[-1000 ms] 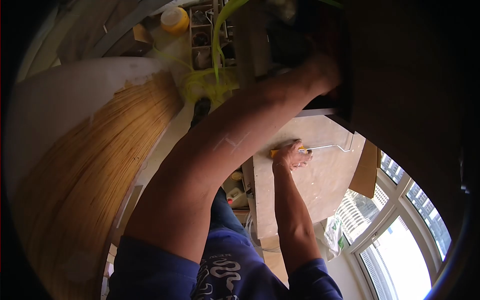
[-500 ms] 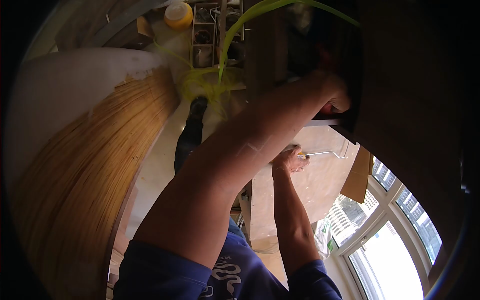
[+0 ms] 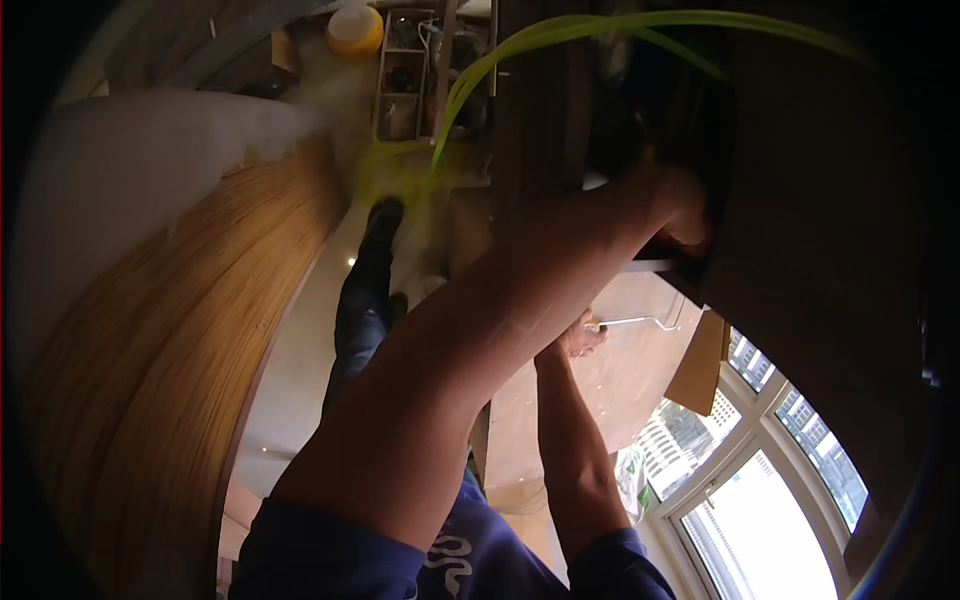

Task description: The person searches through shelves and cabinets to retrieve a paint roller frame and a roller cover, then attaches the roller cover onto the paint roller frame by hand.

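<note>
My left hand (image 3: 686, 214) is at the end of the arm that crosses the middle of the view. It reaches into deep shadow by a dark cabinet-like structure (image 3: 540, 110). Its fingers look curled, but what they hold is lost in the dark. Lower down, my right hand (image 3: 582, 338) is closed round the handle of a paint roller frame, partly behind my left forearm. The frame's bent wire (image 3: 632, 321) points right, over a pale board (image 3: 620, 375). No roller sleeve can be made out on it.
A curved wood-grain panel (image 3: 190, 310) fills the left side. A yellow-green hose (image 3: 560, 22) loops overhead and lies blurred on the floor. At the top are a compartmented crate (image 3: 400, 98) and a yellow container (image 3: 356, 38). Cardboard (image 3: 697, 375) and a window (image 3: 755, 515) are right.
The whole view has shifted slightly, and more of the leg shows below. My right hand with the roller frame sits a little lower and further left, more covered by my left forearm.
</note>
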A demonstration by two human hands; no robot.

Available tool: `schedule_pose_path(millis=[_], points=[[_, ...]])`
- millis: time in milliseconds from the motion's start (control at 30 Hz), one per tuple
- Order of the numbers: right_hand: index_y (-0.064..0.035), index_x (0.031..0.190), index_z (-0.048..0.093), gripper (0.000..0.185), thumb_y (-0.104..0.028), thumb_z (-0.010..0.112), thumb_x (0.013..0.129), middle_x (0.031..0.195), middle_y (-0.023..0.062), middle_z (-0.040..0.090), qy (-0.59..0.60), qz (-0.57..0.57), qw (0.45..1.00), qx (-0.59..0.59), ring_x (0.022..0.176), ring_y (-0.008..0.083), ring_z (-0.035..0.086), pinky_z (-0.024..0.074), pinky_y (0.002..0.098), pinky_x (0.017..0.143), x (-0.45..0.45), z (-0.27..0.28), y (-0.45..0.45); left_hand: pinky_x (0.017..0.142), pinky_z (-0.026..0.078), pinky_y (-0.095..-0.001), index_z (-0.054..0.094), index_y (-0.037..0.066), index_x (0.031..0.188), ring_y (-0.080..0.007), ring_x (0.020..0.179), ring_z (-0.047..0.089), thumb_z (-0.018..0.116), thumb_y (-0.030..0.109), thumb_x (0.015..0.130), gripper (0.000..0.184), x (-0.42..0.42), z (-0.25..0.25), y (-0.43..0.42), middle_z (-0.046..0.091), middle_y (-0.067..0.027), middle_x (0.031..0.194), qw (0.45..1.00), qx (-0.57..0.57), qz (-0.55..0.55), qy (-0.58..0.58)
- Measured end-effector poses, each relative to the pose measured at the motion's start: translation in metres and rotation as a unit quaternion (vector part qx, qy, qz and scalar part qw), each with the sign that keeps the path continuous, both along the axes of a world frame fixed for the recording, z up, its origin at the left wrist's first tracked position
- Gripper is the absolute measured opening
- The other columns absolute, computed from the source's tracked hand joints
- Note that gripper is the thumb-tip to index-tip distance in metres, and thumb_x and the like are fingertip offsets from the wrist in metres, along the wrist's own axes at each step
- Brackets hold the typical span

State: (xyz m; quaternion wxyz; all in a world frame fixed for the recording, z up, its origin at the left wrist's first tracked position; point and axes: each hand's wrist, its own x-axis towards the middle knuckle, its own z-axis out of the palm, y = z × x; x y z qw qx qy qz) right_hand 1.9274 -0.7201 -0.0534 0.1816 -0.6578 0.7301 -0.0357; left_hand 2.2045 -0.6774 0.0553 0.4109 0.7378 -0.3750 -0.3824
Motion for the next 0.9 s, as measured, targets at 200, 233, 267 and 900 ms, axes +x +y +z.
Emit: schedule_pose_path(millis=[200,233,267,900], points=[[-0.0216,0.147,0.036,0.070,-0.050,0.060,0.088,0.140,0.0186,0.041,-0.019,-0.005,1.000,-0.013,0.123,0.0395,0.049,0.0371,0.0520,0.105,-0.001,0.000,0.003,0.093,0.052,-0.0399,0.076,0.020,0.110,-0.0295,0.109,0.067,0.063,0.015,0.087,0.027,0.001,0.006,0.025,0.072,-0.0110,0.114,0.993,-0.111,0.007,-0.039],[-0.0217,0.147,0.036,0.069,-0.050,0.059,0.088,0.140,0.0184,0.041,-0.018,-0.007,1.000,-0.010,0.123,0.0395,0.049,0.0370,0.0520,0.105,0.001,0.003,0.005,0.092,0.052,-0.0398,0.076,0.019,0.110,-0.0295,0.109,0.066,0.063,0.015,0.087,0.026,-0.002,0.008,0.023,0.072,-0.0118,0.114,0.994,-0.097,0.022,-0.036],[-0.0219,0.147,0.036,0.069,-0.050,0.059,0.088,0.141,0.0182,0.041,-0.017,-0.009,1.000,-0.006,0.123,0.0394,0.049,0.0368,0.0521,0.105,0.002,0.005,0.006,0.092,0.052,-0.0398,0.075,0.017,0.110,-0.0295,0.109,0.066,0.062,0.015,0.087,0.027,-0.005,0.011,0.022,0.072,-0.0125,0.114,0.995,-0.083,0.037,-0.034],[-0.0166,0.152,0.032,0.076,-0.049,0.060,0.090,0.165,0.0056,0.020,0.016,0.035,0.999,-0.035,0.153,0.0337,0.009,0.0111,0.0563,0.119,-0.016,-0.028,-0.015,0.092,0.053,-0.0422,0.075,0.008,0.104,-0.0312,0.108,0.067,0.061,0.028,0.092,0.027,0.025,0.031,0.045,0.070,-0.0172,0.113,0.996,0.026,0.073,0.033]])
